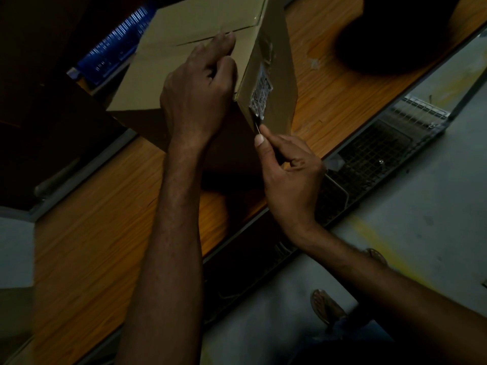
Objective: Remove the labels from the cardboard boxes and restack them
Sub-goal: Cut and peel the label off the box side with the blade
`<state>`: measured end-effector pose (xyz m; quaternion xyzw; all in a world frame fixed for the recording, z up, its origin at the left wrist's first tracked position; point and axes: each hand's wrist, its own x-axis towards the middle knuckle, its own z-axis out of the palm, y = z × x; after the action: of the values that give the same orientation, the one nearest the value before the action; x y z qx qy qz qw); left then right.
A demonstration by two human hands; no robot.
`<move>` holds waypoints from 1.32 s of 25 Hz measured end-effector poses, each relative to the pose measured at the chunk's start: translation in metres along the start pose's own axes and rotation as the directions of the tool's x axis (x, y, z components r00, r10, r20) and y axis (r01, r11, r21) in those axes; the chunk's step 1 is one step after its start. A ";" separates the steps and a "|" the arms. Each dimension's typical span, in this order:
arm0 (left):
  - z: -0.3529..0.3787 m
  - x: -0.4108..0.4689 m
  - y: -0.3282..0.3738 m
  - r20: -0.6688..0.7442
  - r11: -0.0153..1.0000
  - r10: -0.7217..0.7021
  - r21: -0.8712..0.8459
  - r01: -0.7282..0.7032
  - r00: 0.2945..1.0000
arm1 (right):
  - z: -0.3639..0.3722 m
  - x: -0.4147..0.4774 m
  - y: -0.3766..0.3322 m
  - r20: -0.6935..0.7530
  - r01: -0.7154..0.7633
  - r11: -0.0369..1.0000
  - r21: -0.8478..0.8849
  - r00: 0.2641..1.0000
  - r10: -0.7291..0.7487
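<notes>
Cardboard box [189, 30] sits on the wooden table [105, 206], label [261, 93] on its right face. Your left hand [197, 85] curls over the top edge. Your right hand [290, 175] pinches a thin tool [257, 125] at the label's near corner. Keep it flat, work slowly and brace the box.

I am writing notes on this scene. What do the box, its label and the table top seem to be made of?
Box: matte tan cardboard with flap seams. Label: probably paper, white with dark print. Table top: wood or wood-look laminate, orange-brown with grain streaks; unclear which.
</notes>
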<state>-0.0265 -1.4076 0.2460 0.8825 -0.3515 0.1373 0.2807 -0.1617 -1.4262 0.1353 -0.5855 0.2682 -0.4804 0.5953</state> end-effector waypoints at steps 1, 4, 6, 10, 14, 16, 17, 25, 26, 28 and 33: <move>0.000 0.000 -0.001 -0.004 1.000 -0.001 0.003 0.001 1.000 | -0.002 -0.005 -0.001 0.013 0.002 1.000 -0.011 1.000 -0.002; -0.001 0.001 -0.001 -0.014 1.000 -0.005 0.006 0.005 1.000 | -0.005 -0.010 -0.004 0.029 -0.004 0.999 -0.037 1.000 0.005; 0.000 0.001 0.000 -0.015 1.000 -0.012 -0.005 0.012 1.000 | -0.003 0.002 -0.004 0.006 -0.041 0.999 -0.032 0.999 0.042; -0.001 0.000 0.001 -0.032 0.999 -0.032 -0.004 0.032 0.999 | -0.004 0.004 -0.001 0.015 -0.067 0.997 -0.033 0.998 0.068; -0.003 -0.001 0.002 -0.025 0.999 -0.033 0.002 0.033 0.999 | -0.003 0.001 0.000 -0.002 -0.104 0.994 -0.028 0.995 0.104; -0.003 -0.001 0.003 -0.024 0.999 -0.037 0.002 0.037 0.999 | 0.000 0.011 0.000 -0.015 -0.123 0.992 0.002 0.992 0.123; -0.003 -0.001 0.003 -0.025 0.999 -0.043 0.003 0.043 0.999 | 0.000 0.014 0.000 -0.011 -0.128 0.992 0.011 0.992 0.128; -0.002 0.000 0.002 -0.009 0.999 -0.045 0.028 0.046 0.999 | -0.005 0.011 -0.004 0.004 0.003 0.996 -0.090 1.000 -0.003; -0.002 0.000 0.002 -0.013 0.999 -0.043 0.027 0.043 0.999 | -0.005 0.017 -0.004 -0.008 0.000 0.997 -0.082 1.000 0.000; -0.002 0.001 0.003 -0.012 0.999 -0.038 0.027 0.038 0.999 | -0.008 0.018 -0.004 -0.007 -0.017 0.998 -0.065 1.000 0.017; -0.002 0.001 0.003 -0.011 0.998 -0.037 0.042 0.037 0.999 | -0.005 0.002 -0.010 0.017 -0.018 0.999 -0.046 1.000 0.019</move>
<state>-0.0280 -1.4093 0.2492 0.8939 -0.3308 0.1439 0.2663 -0.1680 -1.4281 0.1449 -0.6006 0.2792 -0.4636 0.5886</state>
